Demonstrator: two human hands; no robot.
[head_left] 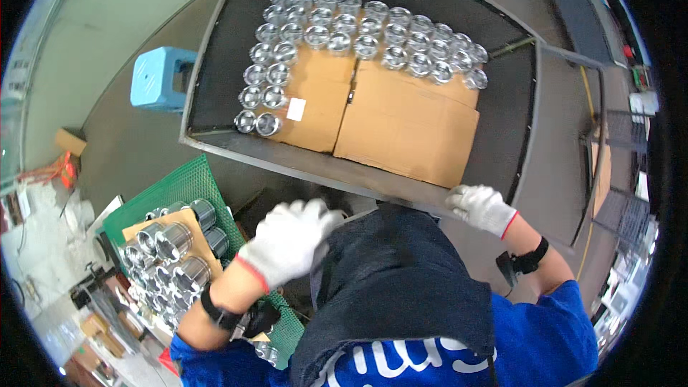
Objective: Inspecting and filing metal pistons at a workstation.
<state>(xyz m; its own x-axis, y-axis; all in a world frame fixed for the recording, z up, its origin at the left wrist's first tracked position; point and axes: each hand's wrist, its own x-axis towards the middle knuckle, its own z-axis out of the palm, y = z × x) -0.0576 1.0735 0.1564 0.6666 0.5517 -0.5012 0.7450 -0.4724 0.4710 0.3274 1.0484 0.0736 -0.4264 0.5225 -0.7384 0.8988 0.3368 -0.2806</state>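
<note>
My left hand [288, 242], in a white knit glove with a red cuff, is raised between a large dark metal bin [315, 167] and a green mesh basket [161, 191]. It is slightly smeared by motion; its fingers are somewhat apart, and no object shows in them. On the near rim of the bin, toward its right corner, my gloved right hand [480, 208] rests with fingers curled over the edge. Inside the bin, shiny metal cylindrical parts [339, 44] stand in rows along the far and left sides. Brown cardboard sheets [408, 125] line the floor beneath them.
More metal cylinders [173, 241] sit on cardboard in the green basket at my left. A small white paper [296, 109] lies in the bin. Beyond its left wall stands a blue stool [154, 79]. An open metal frame [573, 150] adjoins the bin's right side.
</note>
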